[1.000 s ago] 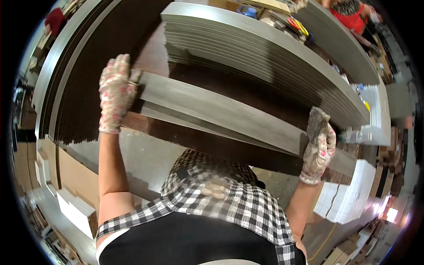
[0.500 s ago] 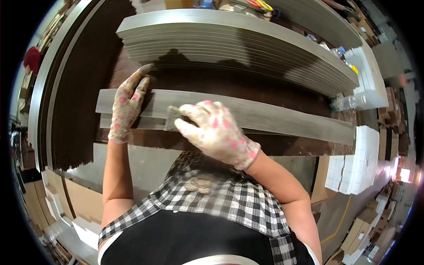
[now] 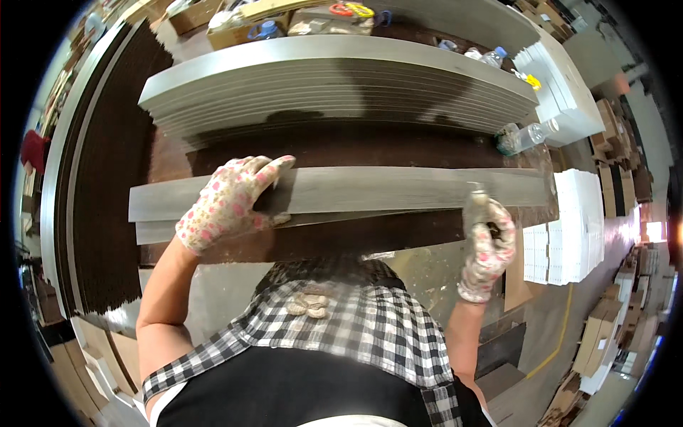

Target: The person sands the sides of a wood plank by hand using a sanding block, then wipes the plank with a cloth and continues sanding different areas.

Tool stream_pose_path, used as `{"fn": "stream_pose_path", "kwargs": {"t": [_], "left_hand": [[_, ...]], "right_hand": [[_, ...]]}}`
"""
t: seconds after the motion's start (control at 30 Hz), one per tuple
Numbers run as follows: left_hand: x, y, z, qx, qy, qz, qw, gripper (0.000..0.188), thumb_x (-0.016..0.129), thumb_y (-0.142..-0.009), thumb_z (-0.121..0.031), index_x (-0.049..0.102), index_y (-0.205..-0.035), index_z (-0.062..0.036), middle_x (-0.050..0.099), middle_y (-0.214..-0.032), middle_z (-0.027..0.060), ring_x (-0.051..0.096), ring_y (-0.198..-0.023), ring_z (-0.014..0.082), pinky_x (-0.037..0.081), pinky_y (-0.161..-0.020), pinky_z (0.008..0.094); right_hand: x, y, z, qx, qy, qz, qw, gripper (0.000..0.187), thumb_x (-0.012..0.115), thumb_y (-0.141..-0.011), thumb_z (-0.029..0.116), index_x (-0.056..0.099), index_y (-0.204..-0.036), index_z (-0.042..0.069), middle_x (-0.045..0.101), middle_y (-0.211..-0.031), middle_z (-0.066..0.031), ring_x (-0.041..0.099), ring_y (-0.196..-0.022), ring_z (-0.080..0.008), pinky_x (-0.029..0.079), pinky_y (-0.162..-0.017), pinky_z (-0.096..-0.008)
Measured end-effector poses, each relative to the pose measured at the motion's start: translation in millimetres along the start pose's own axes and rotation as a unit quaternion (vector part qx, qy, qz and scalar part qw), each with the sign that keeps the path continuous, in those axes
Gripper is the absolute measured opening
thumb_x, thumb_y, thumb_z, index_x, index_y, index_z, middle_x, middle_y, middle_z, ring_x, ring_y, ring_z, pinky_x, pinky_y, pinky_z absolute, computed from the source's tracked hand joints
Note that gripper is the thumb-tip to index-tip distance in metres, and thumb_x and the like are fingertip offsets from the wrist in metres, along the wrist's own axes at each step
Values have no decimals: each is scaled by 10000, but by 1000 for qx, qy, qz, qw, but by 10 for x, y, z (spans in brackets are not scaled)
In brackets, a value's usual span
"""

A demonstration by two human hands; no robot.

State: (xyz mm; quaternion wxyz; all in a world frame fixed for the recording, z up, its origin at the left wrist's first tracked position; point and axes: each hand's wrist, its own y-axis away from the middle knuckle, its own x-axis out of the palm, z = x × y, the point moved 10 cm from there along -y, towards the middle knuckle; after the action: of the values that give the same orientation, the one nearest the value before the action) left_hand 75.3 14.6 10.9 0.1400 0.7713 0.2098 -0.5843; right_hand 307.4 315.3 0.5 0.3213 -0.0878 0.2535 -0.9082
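Observation:
A long grey board (image 3: 398,191) with a streaky, brushed-looking face lies across the brown table, overlapping a second grey board (image 3: 158,233) beneath its near edge. My left hand (image 3: 226,199), in a white glove with pink dots, spans the top board toward its left end. Its fingers reach the far side and its thumb the near edge, gripping it. In a matching glove, my right hand (image 3: 491,245) is at the near edge by the board's right end. Pinched in it is a small grey-green pad (image 3: 475,206), blurred by motion; its exact kind is unclear.
Behind the boards a tall stack of grey boards (image 3: 334,85) runs across the table (image 3: 398,146). More stacked panels (image 3: 107,171) stand at the left. A clear bottle (image 3: 530,136) lies at the right, near white stacked pieces (image 3: 580,220). Scissors (image 3: 352,10) rest at the back.
My right hand has swept the pad from the board's left part to its right end. My left hand has turned and now grips across the board. The view has shifted.

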Motion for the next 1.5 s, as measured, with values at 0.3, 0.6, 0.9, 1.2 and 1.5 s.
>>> {"fn": "stream_pose_path", "kwargs": {"t": [0.3, 0.6, 0.9, 1.2, 1.5], "left_hand": [[-192, -37, -204, 25, -135, -15, 990, 1043, 917, -373, -110, 547, -1349, -100, 645, -1015, 101, 662, -916, 322, 548, -753, 420], [-417, 66, -234, -8, -123, -118, 985, 538, 868, -530, -150, 640, -1012, -80, 635, -917, 92, 653, -808, 303, 519, -666, 409], [-13, 137, -319, 9, -10, -111, 994, 785, 936, -521, -215, 585, -1208, -70, 615, -1238, 156, 578, -1193, 391, 456, -1008, 510], [-97, 165, -310, -5, -34, -155, 987, 767, 916, -556, -329, 646, -1252, -157, 629, -1259, 68, 567, -1197, 328, 425, -1005, 540], [327, 647, -336, 153, -7, -254, 955, 404, 657, -771, -198, 713, -1170, -163, 680, -1237, 67, 660, -1126, 268, 596, -882, 392]], "right_hand": [[-167, -69, -220, 15, -166, 17, 986, 396, 730, -855, 80, 640, -1227, -21, 623, -1295, -180, 603, -1227, -300, 479, -1085, -448], [-64, -311, 102, -34, -133, 91, 986, 373, 813, -850, 224, 663, -1115, 9, 603, -1262, -178, 631, -1156, -339, 505, -1032, -516], [146, -352, -18, 11, -88, 122, 989, 362, 827, -752, 57, 693, -1085, 22, 619, -1271, -174, 637, -1087, -213, 544, -897, -319], [1014, -877, -18, 3, 210, 407, 889, 352, 784, -702, 15, 726, -1049, 35, 677, -1142, -153, 655, -1064, -290, 531, -913, -378], [3311, -82, 391, -114, 69, 618, 775, 318, 796, -723, 98, 700, -1024, 70, 673, -1084, -138, 647, -1026, -319, 537, -868, -408]]}}
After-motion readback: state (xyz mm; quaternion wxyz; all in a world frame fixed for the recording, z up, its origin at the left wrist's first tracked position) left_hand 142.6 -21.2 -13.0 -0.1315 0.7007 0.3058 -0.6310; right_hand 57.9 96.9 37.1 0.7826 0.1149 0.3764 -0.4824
